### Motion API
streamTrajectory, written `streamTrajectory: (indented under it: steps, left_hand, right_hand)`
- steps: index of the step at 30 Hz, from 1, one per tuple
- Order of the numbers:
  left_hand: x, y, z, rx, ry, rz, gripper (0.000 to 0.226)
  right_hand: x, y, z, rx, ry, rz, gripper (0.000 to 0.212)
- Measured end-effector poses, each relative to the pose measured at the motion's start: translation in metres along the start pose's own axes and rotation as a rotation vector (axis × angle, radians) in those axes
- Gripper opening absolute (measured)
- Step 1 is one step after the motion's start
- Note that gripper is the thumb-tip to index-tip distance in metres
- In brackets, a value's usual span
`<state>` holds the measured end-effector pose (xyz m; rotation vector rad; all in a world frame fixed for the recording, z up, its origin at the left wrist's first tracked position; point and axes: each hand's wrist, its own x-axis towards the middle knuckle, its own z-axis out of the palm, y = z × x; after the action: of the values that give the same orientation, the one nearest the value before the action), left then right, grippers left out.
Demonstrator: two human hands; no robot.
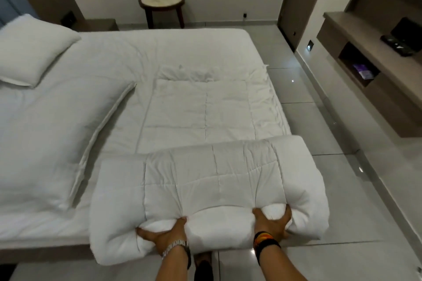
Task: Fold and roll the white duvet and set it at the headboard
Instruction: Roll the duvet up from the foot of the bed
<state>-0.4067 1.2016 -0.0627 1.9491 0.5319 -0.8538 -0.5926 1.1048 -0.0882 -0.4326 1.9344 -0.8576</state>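
Open mattress runs from the flat, unrolled part of the duvet to the far edge, nothing on it. Toward the headboard side (left of view) two pillows block: a long pillow lying diagonally, and a smaller pillow behind it, w/ a bare strip of sheet between them. Rt of bed, tiled floor is clear up to the wall shelf unit.

Both hands, the left hand and right hand, grip the near edge of the partly rolled white duvet on the bed.
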Motion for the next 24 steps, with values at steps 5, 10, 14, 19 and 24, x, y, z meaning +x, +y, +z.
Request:
streamTrajectory:
  steps: [5,10,14,19,24]
  left_hand:
    - [-0.061,-0.035,-0.073,-0.033,-0.035,0.039,0.139]
    - [-0.080,-0.010,-0.085,-0.031,-0.086,0.075,0.139]
    - [-0.066,0.056,-0.051,-0.019,-0.170,0.274,0.135]
    - [-0.023,0.149,0.005,-0.117,-0.535,0.776,0.098]
    - [0.046,0.173,0.053,-0.225,-0.291,0.771,0.070]
  right_hand:
    - [-0.052,0.031,-0.073,0.007,-0.014,0.011,0.105]
    - [-0.079,0.005,-0.077,-0.017,0.011,0.013,0.105]
    - [-0.070,-0.064,-0.041,-0.057,-0.076,-0.089,0.094]
    - [-0.042,-0.177,0.043,0.119,-0.197,-0.432,0.081]
    - [-0.002,-0.172,0.097,-0.124,-0.089,-0.620,0.066]
